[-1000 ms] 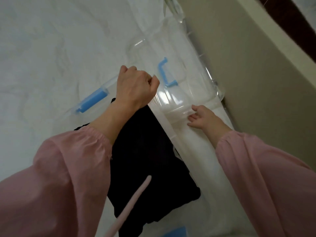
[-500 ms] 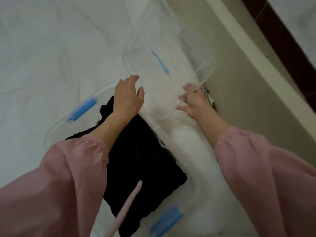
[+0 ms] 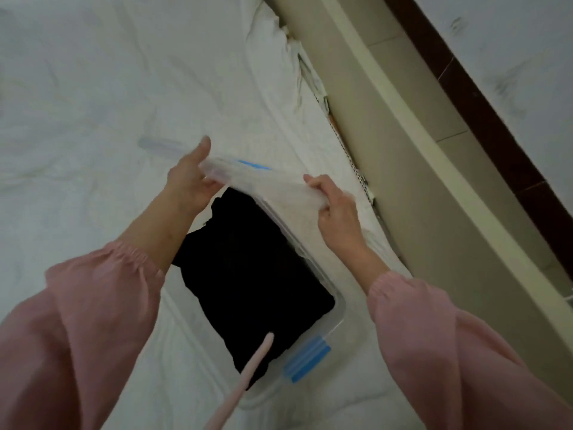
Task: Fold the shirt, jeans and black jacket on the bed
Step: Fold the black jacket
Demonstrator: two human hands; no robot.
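Clear plastic lid (image 3: 273,189), translucent with a blue handle (image 3: 249,164), hangs tilted over the far end of a clear plastic storage box (image 3: 340,309); the left hand (image 3: 191,185) pinches the lid's left edge, thumb above and fingers curled beneath; the right hand (image 3: 338,212) pinches its right edge, so each grip is clamped on the lid; a folded black jacket (image 3: 254,274) lies inside the box, filling most of it; the box sits on the rumpled white bed (image 3: 93,119), near the bed's right side; a blue latch (image 3: 307,358) shows at the box's near end; pink sleeves (image 3: 102,305) cover both forearms.
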